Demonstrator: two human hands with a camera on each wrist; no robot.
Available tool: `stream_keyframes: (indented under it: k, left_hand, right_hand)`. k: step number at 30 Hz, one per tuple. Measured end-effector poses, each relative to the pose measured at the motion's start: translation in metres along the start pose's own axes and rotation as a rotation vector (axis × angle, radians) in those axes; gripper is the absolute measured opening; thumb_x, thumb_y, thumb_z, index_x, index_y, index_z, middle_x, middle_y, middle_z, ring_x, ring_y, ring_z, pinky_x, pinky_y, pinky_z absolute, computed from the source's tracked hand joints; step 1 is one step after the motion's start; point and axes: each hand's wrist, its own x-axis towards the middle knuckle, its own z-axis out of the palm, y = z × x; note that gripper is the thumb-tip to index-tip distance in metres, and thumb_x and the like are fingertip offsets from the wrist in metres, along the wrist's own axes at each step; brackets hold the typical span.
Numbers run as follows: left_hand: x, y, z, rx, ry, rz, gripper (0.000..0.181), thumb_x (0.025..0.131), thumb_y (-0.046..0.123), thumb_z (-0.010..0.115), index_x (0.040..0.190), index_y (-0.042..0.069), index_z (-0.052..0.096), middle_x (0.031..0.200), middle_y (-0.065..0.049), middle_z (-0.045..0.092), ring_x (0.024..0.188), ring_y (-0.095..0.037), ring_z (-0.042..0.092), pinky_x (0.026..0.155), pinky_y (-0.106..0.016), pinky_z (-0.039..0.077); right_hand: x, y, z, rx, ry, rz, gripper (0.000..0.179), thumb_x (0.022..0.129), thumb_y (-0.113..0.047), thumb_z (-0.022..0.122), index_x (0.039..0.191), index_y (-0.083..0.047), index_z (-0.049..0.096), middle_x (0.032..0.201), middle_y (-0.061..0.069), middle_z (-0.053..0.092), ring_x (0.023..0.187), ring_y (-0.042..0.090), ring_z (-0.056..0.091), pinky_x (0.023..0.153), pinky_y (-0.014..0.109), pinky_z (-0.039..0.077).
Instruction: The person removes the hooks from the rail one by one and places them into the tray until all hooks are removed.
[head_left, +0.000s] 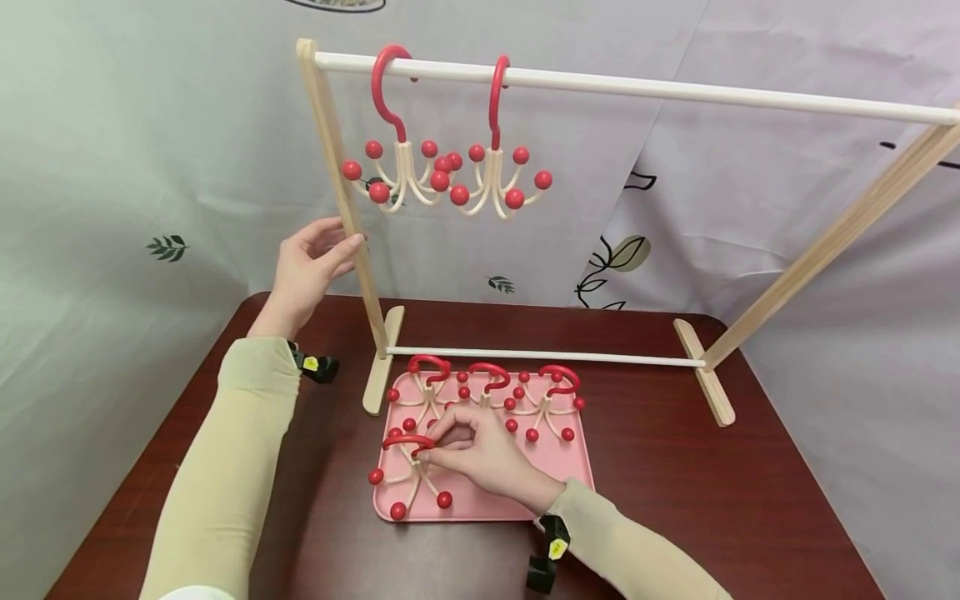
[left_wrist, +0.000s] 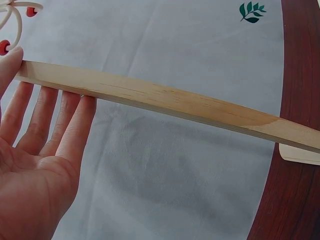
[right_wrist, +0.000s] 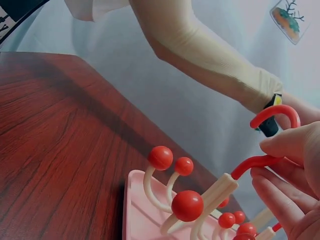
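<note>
In the head view my left hand (head_left: 309, 262) steadies the left wooden post (head_left: 341, 179) of a rack, thumb on one side and fingers on the other. The left wrist view shows fairly straight fingers against that post (left_wrist: 150, 95). My right hand (head_left: 480, 446) pinches the red hook (head_left: 408, 442) of a multi-arm hanger with cream arms and red ball tips, over the front left of a pink tray (head_left: 555, 479). In the right wrist view, thumb and fingers hold this hook (right_wrist: 255, 162). Whether the hanger still touches the tray, I cannot tell.
Two similar hangers, a left one (head_left: 403, 171) and a right one (head_left: 492, 175), hang from the white top rail (head_left: 637, 86). Three more, including the rightmost hanger (head_left: 545, 408), lie on the tray's back part. The rack's right foot (head_left: 703, 375) stands on the dark red table (head_left: 750, 508).
</note>
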Motion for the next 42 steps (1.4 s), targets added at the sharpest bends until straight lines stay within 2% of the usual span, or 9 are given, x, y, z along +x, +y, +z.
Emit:
stream_keyframes:
  k: [7, 13, 16, 20, 23, 27, 30, 34, 42]
  left_hand:
    - [0.001, 0.0, 0.0, -0.003, -0.001, 0.002, 0.042, 0.093, 0.025, 0.079, 0.13, 0.012, 0.067, 0.119, -0.007, 0.069, 0.109, -0.019, 0.066, 0.087, -0.027, 0.057]
    - [0.001, 0.0, 0.0, -0.011, -0.002, 0.003, 0.041, 0.092, 0.025, 0.079, 0.13, 0.012, 0.068, 0.119, -0.007, 0.069, 0.109, -0.02, 0.066, 0.087, -0.027, 0.057]
    - [0.001, 0.0, 0.0, -0.01, -0.002, 0.002, 0.042, 0.093, 0.025, 0.079, 0.131, 0.012, 0.067, 0.119, -0.007, 0.069, 0.11, -0.02, 0.066, 0.087, -0.027, 0.057]
    - [0.0, 0.001, 0.0, -0.006, 0.0, 0.0, 0.042, 0.092, 0.025, 0.079, 0.131, 0.012, 0.067, 0.119, -0.007, 0.069, 0.11, -0.02, 0.066, 0.087, -0.027, 0.057]
    - [0.0, 0.001, 0.0, -0.013, 0.002, 0.0, 0.042, 0.092, 0.024, 0.079, 0.131, 0.012, 0.067, 0.119, -0.007, 0.069, 0.11, -0.02, 0.066, 0.087, -0.026, 0.057]
    - [0.001, 0.001, 0.001, -0.029, 0.001, 0.0, 0.042, 0.092, 0.024, 0.079, 0.13, 0.012, 0.067, 0.118, -0.007, 0.069, 0.11, -0.019, 0.066, 0.087, -0.026, 0.057]
    - [0.001, 0.001, 0.001, -0.037, 0.0, 0.001, 0.041, 0.092, 0.023, 0.079, 0.13, 0.011, 0.067, 0.118, -0.007, 0.069, 0.109, -0.019, 0.066, 0.086, -0.026, 0.057]
    - [0.001, 0.0, 0.001, -0.043, 0.001, 0.006, 0.041, 0.092, 0.023, 0.079, 0.13, 0.011, 0.068, 0.117, -0.007, 0.07, 0.108, -0.018, 0.067, 0.086, -0.026, 0.057]
    - [0.002, -0.004, 0.0, -0.033, 0.01, 0.017, 0.039, 0.092, 0.023, 0.079, 0.128, 0.011, 0.068, 0.114, -0.006, 0.07, 0.106, -0.017, 0.067, 0.084, -0.023, 0.057]
  right_hand:
    - [0.003, 0.006, 0.0, 0.019, 0.007, 0.008, 0.014, 0.087, 0.006, 0.078, 0.095, 0.002, 0.068, 0.091, 0.009, 0.075, 0.083, 0.019, 0.074, 0.076, 0.036, 0.062]
    - [0.003, 0.009, -0.001, 0.019, 0.01, 0.021, 0.015, 0.086, 0.007, 0.078, 0.096, 0.003, 0.068, 0.091, 0.009, 0.075, 0.084, 0.022, 0.075, 0.075, 0.037, 0.062]
    - [0.002, 0.008, -0.003, 0.006, 0.015, 0.026, 0.02, 0.086, 0.004, 0.079, 0.103, 0.004, 0.069, 0.099, 0.013, 0.074, 0.09, 0.023, 0.074, 0.08, 0.037, 0.061]
    - [0.001, 0.002, -0.007, -0.012, 0.011, 0.012, 0.035, 0.086, 0.002, 0.081, 0.118, 0.004, 0.068, 0.117, 0.02, 0.069, 0.105, 0.028, 0.07, 0.092, 0.042, 0.057]
    - [0.001, -0.009, -0.013, -0.004, 0.011, -0.02, 0.042, 0.085, 0.002, 0.081, 0.124, 0.003, 0.066, 0.124, 0.025, 0.066, 0.112, 0.036, 0.067, 0.096, 0.049, 0.053]
    - [0.002, -0.027, -0.022, -0.02, 0.05, -0.09, 0.042, 0.085, 0.001, 0.082, 0.124, 0.003, 0.066, 0.121, 0.019, 0.069, 0.111, 0.035, 0.068, 0.097, 0.054, 0.052]
    - [0.003, -0.04, -0.031, -0.056, 0.092, -0.145, 0.042, 0.084, -0.001, 0.084, 0.123, -0.002, 0.068, 0.119, 0.012, 0.071, 0.11, 0.027, 0.069, 0.097, 0.053, 0.052]
    - [0.005, -0.061, -0.045, -0.107, 0.149, -0.22, 0.042, 0.083, -0.001, 0.085, 0.122, -0.008, 0.071, 0.12, 0.012, 0.071, 0.11, 0.026, 0.069, 0.097, 0.048, 0.053]
    - [0.016, -0.105, -0.073, -0.171, 0.252, -0.381, 0.041, 0.084, 0.004, 0.082, 0.122, -0.004, 0.07, 0.122, 0.012, 0.071, 0.112, 0.028, 0.068, 0.097, 0.047, 0.053]
